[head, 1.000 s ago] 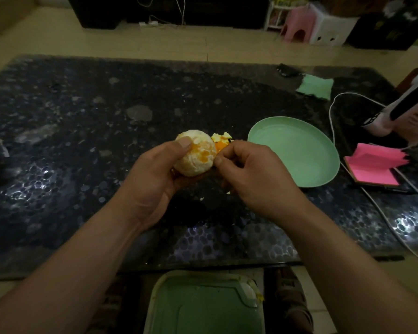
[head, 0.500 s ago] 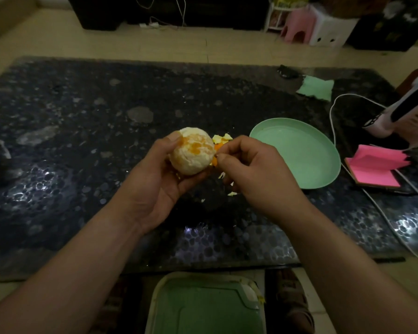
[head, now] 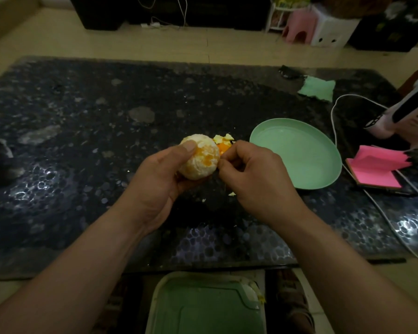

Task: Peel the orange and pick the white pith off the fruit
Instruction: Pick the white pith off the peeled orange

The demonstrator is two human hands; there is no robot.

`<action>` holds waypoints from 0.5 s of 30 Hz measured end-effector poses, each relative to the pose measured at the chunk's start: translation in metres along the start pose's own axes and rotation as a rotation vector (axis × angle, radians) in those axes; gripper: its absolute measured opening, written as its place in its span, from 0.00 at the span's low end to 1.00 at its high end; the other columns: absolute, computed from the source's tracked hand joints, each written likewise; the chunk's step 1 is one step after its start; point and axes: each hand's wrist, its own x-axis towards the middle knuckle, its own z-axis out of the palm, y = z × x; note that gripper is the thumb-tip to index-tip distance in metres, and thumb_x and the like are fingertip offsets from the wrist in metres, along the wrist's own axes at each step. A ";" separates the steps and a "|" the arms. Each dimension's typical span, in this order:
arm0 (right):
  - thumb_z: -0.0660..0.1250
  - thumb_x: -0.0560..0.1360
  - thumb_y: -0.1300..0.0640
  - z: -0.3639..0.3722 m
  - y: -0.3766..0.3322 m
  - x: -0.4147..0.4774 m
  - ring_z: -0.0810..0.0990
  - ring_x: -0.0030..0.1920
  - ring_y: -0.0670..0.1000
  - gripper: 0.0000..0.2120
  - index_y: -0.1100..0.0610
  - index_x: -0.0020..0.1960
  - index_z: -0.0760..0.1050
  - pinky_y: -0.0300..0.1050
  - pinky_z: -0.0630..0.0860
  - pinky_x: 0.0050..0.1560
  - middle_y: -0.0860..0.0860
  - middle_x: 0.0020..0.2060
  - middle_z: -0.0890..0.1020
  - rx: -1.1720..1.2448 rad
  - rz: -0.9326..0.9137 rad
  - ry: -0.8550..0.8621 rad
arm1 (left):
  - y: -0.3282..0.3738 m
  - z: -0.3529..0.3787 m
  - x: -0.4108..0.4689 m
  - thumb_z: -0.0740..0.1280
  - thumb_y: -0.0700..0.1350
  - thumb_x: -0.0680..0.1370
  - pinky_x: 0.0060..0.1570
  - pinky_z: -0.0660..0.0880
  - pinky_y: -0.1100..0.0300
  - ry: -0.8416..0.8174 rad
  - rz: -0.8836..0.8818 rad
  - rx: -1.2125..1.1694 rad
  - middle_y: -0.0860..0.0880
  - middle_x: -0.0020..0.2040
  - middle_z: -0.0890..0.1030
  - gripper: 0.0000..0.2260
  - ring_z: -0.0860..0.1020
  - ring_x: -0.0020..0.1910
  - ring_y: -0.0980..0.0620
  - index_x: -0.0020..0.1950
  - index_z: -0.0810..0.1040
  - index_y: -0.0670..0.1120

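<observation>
Since the earlier frame, the left hand has turned the orange slightly, and its thumb now lies across the top. This hand grips the fruit from below, held above the table. The right hand is curled, with thumb and forefinger pinching pith at the fruit's right flank.

We judge peeling complete, as no rind shows on the visible side. Pith removal is partial: white covers most of the surface, with flesh exposed in patches.

Peel scraps lie just behind the fruit. A green plate stands to the right, with a pink note pad and a white cable beyond. We see nothing obstructing the hands.
</observation>
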 end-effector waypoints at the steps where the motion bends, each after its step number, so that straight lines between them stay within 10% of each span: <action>1: 0.72 0.78 0.56 0.001 -0.001 -0.001 0.80 0.34 0.44 0.07 0.51 0.42 0.80 0.34 0.71 0.36 0.43 0.32 0.81 0.008 -0.005 0.018 | 0.000 0.001 -0.001 0.68 0.50 0.76 0.57 0.84 0.51 0.000 -0.004 -0.011 0.40 0.58 0.87 0.18 0.85 0.57 0.46 0.59 0.84 0.40; 15: 0.72 0.79 0.58 -0.002 -0.005 0.001 0.75 0.34 0.43 0.07 0.53 0.42 0.80 0.42 0.75 0.36 0.48 0.33 0.81 0.300 0.025 0.014 | 0.008 0.002 -0.003 0.58 0.57 0.86 0.49 0.85 0.56 -0.054 -0.163 -0.206 0.40 0.63 0.85 0.24 0.85 0.55 0.44 0.71 0.78 0.41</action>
